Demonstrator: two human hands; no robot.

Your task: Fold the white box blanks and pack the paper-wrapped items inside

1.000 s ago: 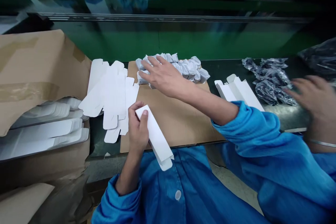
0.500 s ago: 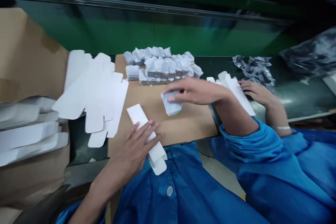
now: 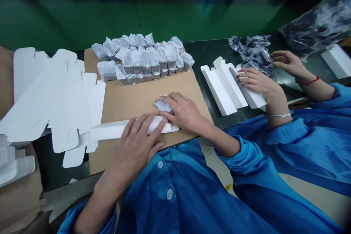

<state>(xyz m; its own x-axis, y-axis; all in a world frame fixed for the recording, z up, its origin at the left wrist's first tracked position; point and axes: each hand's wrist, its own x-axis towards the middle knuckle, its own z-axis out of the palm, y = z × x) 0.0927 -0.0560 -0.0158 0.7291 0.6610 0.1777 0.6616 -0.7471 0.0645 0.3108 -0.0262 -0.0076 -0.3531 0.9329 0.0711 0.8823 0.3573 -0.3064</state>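
Note:
My left hand (image 3: 138,142) lies over a long white carton (image 3: 112,130) that rests sideways on the brown cardboard sheet (image 3: 137,98); its fingers curl around the carton. My right hand (image 3: 183,111) pinches a small white-wrapped packet (image 3: 162,106) right at the carton's open right end. A cluster of several more wrapped packets (image 3: 142,58) stands at the far side of the cardboard.
Flat white carton blanks (image 3: 52,95) are piled to the left. A co-worker's two hands (image 3: 255,80) rest on folded white cartons (image 3: 227,87) and crumpled clear bags (image 3: 251,49) at the right. A green conveyor wall (image 3: 137,14) runs behind.
My right hand carried a packet from the cluster down to the carton's end. My left hand turned the carton from slanted to sideways. The view shifted right.

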